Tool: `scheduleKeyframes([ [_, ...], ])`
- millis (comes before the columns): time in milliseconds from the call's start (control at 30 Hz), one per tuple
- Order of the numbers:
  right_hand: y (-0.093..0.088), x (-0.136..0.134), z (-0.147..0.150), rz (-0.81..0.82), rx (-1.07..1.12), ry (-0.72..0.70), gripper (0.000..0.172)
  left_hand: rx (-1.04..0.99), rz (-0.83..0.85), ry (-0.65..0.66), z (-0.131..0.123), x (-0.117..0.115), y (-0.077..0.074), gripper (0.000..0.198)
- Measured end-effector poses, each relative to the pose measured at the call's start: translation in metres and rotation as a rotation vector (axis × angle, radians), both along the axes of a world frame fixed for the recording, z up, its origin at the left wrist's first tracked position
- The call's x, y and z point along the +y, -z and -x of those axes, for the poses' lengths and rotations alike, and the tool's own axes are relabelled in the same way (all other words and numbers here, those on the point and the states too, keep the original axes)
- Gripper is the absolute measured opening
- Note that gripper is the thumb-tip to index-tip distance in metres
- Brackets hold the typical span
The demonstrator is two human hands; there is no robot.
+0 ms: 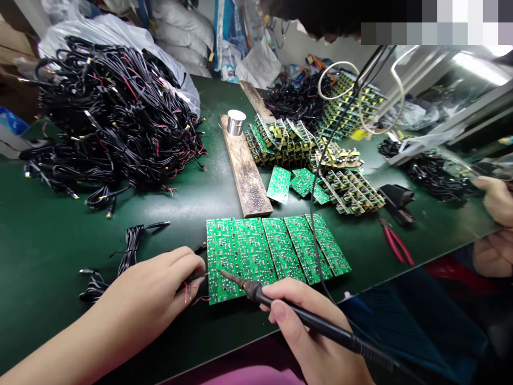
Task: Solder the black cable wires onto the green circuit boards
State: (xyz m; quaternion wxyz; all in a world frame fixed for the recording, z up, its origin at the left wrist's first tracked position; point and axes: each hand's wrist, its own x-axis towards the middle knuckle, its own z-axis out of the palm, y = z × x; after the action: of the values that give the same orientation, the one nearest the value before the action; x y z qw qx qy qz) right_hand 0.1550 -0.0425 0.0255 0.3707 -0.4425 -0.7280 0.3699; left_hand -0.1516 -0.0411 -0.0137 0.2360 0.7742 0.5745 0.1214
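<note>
A row of green circuit boards (248,251) lies side by side on the table in front of me. In my right hand (308,321) is a soldering iron (304,315) with a black handle, its tip over the leftmost board near that board's left edge. My left hand (172,283) is closed around a black cable (196,276) with thin red and black wire ends, at the same board's left edge. Whether the iron's tip touches a wire is too small to tell. Bundled black cables (130,248) lie just beyond my left forearm.
A large heap of black cables (116,117) fills the back left. A scorched wooden plank (248,179) carries a solder spool (236,123). Stacked circuit boards (288,141) stand behind. Red-handled pliers (395,243) lie to the right, near another person's hand (497,200). The iron's cord hangs across the boards.
</note>
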Motion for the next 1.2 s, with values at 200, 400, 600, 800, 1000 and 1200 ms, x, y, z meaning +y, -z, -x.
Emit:
scheduleKeyframes([
  [200,-0.005,0.007,0.001,-0.042,0.001,-0.025,0.018,0.050,-0.037,0.032,0.000,0.001,-0.006,0.034],
  [400,-0.001,0.008,0.004,-0.008,0.019,-0.013,0.019,0.043,-0.088,0.036,-0.010,0.004,-0.001,0.034],
  [600,0.005,0.009,0.002,0.088,0.020,0.006,0.016,0.061,-0.030,0.021,-0.008,0.005,0.003,0.035],
  [800,0.005,0.012,0.010,0.094,0.011,0.052,0.014,0.060,-0.019,0.035,-0.007,0.004,0.003,0.035],
  [1000,-0.002,0.018,0.015,0.089,0.031,0.027,0.015,0.075,-0.010,0.027,-0.009,0.003,0.003,0.036],
  [1200,-0.012,0.023,0.018,-0.067,-0.025,-0.093,0.017,0.081,-0.012,0.019,-0.010,0.004,0.003,0.038],
])
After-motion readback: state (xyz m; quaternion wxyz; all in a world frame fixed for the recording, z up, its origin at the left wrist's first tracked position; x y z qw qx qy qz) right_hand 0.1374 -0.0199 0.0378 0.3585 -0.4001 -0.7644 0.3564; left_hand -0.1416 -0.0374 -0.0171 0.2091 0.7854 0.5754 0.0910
